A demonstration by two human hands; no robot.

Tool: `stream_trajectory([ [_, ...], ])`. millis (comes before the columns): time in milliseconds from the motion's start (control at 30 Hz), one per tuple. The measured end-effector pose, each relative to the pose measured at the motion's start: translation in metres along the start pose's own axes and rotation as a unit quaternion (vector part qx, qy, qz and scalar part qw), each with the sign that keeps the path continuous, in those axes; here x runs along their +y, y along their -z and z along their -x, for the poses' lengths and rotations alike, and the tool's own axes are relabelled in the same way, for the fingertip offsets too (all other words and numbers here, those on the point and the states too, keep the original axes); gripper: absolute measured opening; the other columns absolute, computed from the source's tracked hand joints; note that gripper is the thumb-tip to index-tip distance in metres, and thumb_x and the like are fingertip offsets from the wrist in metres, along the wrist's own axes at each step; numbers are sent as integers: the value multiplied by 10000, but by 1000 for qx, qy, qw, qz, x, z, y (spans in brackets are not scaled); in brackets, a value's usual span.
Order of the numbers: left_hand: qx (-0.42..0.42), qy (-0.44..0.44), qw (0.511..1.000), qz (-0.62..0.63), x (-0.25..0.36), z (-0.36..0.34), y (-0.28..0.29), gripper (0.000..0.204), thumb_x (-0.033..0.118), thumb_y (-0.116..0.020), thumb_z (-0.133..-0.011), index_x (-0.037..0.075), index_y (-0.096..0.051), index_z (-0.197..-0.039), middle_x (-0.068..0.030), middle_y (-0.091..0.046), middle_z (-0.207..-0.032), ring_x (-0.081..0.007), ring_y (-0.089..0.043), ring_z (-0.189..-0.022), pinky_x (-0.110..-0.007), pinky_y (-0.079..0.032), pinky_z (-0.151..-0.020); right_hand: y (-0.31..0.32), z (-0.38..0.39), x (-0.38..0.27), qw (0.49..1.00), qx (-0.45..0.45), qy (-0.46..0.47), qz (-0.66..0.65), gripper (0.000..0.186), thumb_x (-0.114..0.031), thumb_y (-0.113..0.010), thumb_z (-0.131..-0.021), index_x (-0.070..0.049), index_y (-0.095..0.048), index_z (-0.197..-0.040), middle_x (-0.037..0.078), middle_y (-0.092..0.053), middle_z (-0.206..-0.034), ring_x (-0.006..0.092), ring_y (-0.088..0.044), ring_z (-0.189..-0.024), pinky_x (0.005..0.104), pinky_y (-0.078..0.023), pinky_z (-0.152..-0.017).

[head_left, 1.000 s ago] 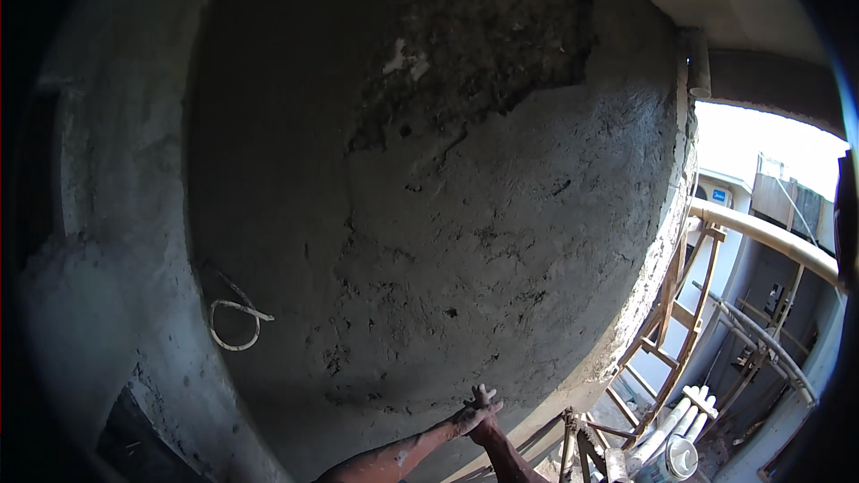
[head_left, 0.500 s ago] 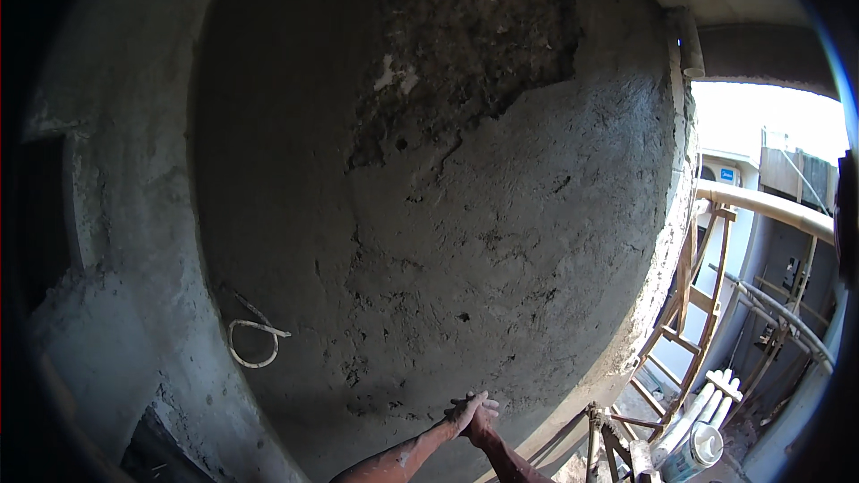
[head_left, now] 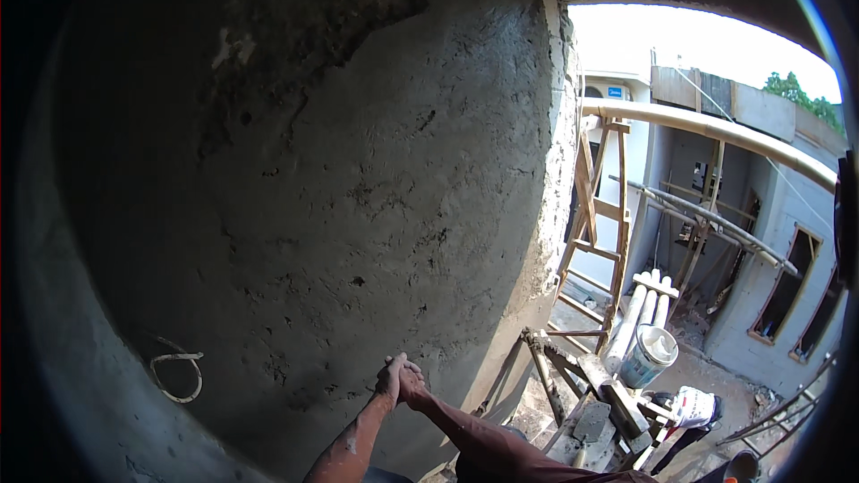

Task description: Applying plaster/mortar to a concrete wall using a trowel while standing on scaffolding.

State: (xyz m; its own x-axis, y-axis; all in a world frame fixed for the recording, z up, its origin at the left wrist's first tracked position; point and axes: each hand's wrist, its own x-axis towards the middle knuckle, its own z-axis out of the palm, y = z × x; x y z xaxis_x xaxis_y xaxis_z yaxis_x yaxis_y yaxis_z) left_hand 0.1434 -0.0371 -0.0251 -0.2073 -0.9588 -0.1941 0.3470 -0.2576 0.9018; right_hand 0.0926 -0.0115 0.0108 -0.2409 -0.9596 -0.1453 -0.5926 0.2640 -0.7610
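Note:
My left hand (head_left: 390, 374) and my right hand (head_left: 411, 384) are clasped together low in front of the grey plastered wall (head_left: 358, 170), with no tool visible in them. The fingers overlap, and some are hidden. The plaster is pitted, with a dark, rougher patch (head_left: 304, 18) high up. A pale looped cord or tube (head_left: 174, 394) lies against the wall at lower left. Below and to the right of my hands is a wooden platform (head_left: 573, 447) with a grey flat tool (head_left: 591, 420) on it.
A wooden ladder (head_left: 613, 250) stands beside the wall's edge. Pale pipes (head_left: 633, 313) and a bucket (head_left: 656, 344) sit below it. A long pole (head_left: 716, 130) crosses the opening. A bent-over person (head_left: 693, 411) in white is at lower right, near scaffolding (head_left: 761, 429). A building (head_left: 761, 241) stands beyond.
The view has swung right, showing more of the opening, platform and bent-over person. My hands have stayed together, with the fingers now folded more closely over each other.

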Motion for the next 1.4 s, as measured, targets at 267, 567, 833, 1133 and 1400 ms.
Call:
stream_trajectory([
  [267,-48,-50,996,-62,23,-3,-49,504,472,-448,-902,21,-550,-701,-153,-588,-648,-268,-606,-607,-374,-502,-608,-30,-88,67,931,-28,272,-240,480,-428,-294,-1014,-48,-549,-1156,150,-601,-1050,270,-561,-992,361,-426,-852],
  [567,7,-102,991,-87,21,-9,-46,489,469,-435,-919,48,-525,-686,-126,-554,-629,-242,-573,-579,-365,-493,-598,8,-56,38,916,-144,194,-321,553,-457,-205,-1027,-26,-511,-1189,146,-560,-1178,248,-503,-1127,335,-363,-971],
  [833,10,-137,990,-45,24,-3,-36,446,425,-408,-953,39,-496,-747,-107,-534,-658,-241,-553,-566,-357,-468,-560,23,-29,32,898,-102,312,-294,667,-483,-111,-1014,10,-514,-1215,176,-584,-1172,296,-519,-1151,359,-354,-999],
  [1133,-36,-159,977,-136,38,20,-39,556,500,-326,-960,27,-525,-748,-86,-506,-643,-195,-516,-575,-316,-446,-570,13,-23,20,917,-69,258,-297,497,-330,-235,-981,39,-568,-992,248,-620,-1001,350,-595,-1019,407,-440,-870],
  [1400,-94,-103,989,-53,27,3,1,557,508,-316,-962,15,-564,-895,-90,-537,-752,-182,-539,-669,-309,-453,-592,-13,-20,21,893,83,407,-173,337,-169,-371,-906,46,-614,-817,234,-654,-817,345,-663,-780,429,-492,-677],
])
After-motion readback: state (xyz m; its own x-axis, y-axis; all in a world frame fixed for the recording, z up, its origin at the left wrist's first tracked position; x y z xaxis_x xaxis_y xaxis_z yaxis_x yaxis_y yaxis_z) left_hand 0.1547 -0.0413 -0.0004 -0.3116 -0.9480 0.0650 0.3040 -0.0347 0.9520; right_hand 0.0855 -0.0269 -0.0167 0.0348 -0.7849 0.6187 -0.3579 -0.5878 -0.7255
